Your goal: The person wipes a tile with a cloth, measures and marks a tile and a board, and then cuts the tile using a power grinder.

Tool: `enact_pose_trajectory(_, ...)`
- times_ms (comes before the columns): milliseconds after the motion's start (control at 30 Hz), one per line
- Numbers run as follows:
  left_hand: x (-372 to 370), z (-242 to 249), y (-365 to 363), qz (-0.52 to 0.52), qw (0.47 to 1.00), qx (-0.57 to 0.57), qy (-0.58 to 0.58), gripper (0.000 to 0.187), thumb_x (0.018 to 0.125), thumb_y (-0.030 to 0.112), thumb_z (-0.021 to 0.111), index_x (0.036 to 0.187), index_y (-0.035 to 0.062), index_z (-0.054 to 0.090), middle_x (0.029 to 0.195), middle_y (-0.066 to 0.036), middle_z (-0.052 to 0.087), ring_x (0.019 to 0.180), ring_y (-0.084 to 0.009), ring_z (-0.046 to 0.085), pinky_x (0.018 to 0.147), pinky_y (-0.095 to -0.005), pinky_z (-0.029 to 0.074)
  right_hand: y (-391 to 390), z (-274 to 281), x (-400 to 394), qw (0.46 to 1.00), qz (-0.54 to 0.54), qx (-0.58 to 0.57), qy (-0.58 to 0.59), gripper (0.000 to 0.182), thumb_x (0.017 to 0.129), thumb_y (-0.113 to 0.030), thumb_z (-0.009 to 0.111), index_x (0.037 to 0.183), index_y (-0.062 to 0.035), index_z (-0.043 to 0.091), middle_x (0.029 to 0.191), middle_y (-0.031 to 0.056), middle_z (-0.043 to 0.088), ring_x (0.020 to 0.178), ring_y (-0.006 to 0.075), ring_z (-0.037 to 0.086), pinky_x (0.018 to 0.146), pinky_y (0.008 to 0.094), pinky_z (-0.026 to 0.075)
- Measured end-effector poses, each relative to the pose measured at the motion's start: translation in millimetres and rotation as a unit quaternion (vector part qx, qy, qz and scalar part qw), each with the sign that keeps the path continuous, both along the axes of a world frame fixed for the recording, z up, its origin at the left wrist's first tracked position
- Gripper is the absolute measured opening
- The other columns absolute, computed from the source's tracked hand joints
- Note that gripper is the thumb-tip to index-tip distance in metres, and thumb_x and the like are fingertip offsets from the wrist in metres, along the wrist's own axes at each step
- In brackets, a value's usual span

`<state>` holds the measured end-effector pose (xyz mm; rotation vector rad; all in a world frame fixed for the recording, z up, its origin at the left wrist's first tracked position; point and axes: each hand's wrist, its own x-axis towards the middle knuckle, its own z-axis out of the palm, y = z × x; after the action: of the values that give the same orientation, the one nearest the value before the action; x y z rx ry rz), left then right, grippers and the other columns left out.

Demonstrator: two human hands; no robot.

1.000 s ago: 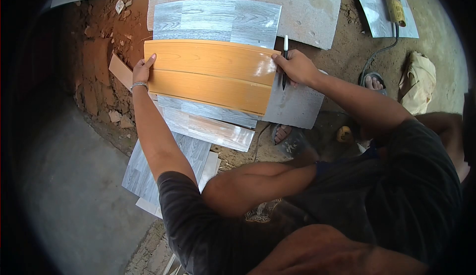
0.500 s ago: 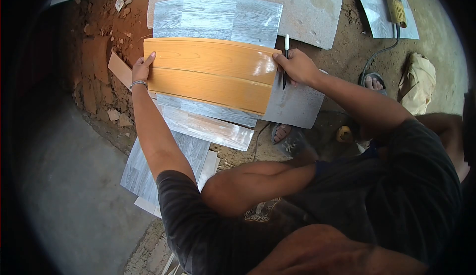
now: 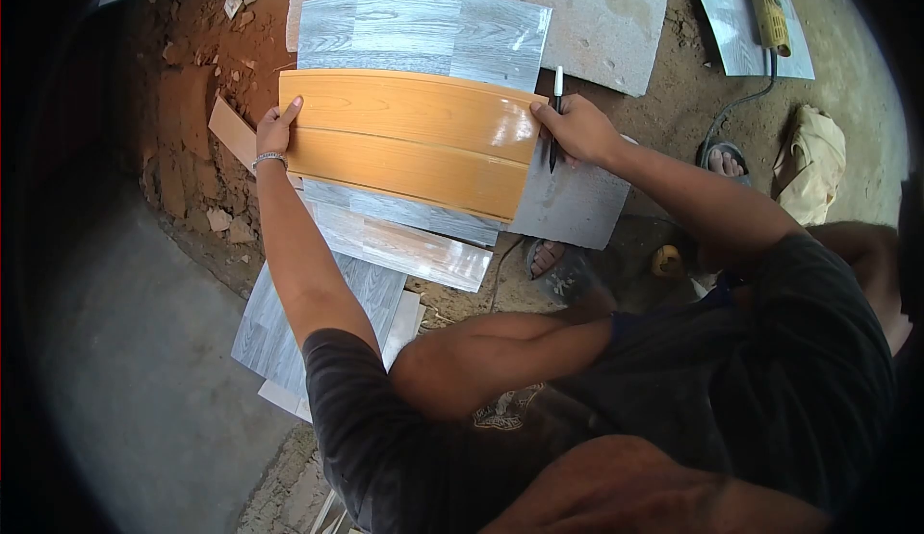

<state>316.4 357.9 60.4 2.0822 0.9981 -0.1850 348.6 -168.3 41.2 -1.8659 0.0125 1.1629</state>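
In the head view, you hold a yellow-orange wood-grain panel [image 3: 404, 144] in front of you, above the stacked boards, its long sides running across from one hand to the other. Your left hand [image 3: 275, 130] is clamped on its left edge, the thumb pressed on the top face and the other fingers mostly hidden; a bracelet [image 3: 270, 158] circles that wrist. Your right hand [image 3: 580, 130] grips the panel near its upper right corner, thumb on the face, and also has a black marker with a white end [image 3: 558, 82] tucked between the fingers. Beyond the panel, a grey wood-look board [image 3: 404, 34] shows, overlapping a large pale slab [image 3: 606, 14]. Below your right hand lies a smaller grey slab [image 3: 577, 202], partly covered by the panel. Nearer to you, a brownish-grey board [image 3: 414, 248] juts out below the panel, and another grey board [image 3: 274, 327] lies beside your left forearm. A narrow brown strip [image 3: 231, 133] is just left of your left hand. At the upper right, a yellow tool [image 3: 767, 14] with a dark cord [image 3: 727, 111] rests on another board [image 3: 717, 10]; closer to you is a crumpled beige cloth [image 3: 813, 164], near a sandalled foot [image 3: 724, 161].
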Motion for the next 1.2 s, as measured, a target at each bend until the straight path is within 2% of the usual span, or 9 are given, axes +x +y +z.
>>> enact_pose_trajectory(1200, -0.8, -5.2, 4.8, -0.011, 0.999, 0.031, 0.01, 0.045, 0.084, 0.047, 0.083, 0.087, 0.0061, 0.066, 0.082, -0.002, 0.067, 0.071, -0.0098, 0.058, 0.068, -0.0238, 0.048, -1.2, -0.1, -1.8, 1.0, -0.015, 0.014, 0.004, 0.052, 0.103, -0.041, 0.052, 0.072, -0.0003, 0.062, 0.052, 0.0097, 0.059, 0.042, 0.0202, 0.061, 0.048, 0.0351, 0.05)
